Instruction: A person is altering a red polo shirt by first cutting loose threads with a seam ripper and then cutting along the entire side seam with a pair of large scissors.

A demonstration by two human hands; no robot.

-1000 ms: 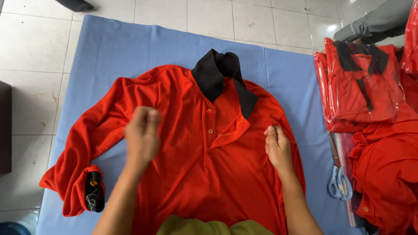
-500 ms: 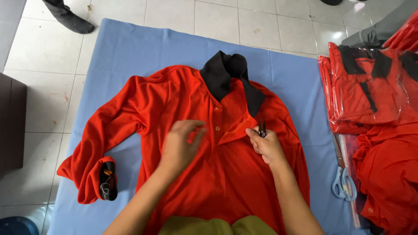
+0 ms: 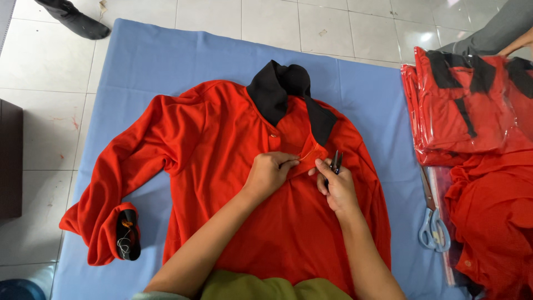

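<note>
Fingers [image 3: 290, 164] of both hands on the red shirt's [image 3: 222, 144] placket, thread snips [image 3: 335, 162] alongside.

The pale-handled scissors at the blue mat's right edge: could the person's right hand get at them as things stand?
Probably yes. The pale-handled scissors lie uncovered right of the right hand, nothing between them, though that hand already grips a small dark tool.

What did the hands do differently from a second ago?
Both hands moved up the red shirt to its button placket. The left hand now pinches the placket's lower end, and the right hand, holding small dark snips, came in beside it. The shirt, blue mat and scissors stayed put.
</note>
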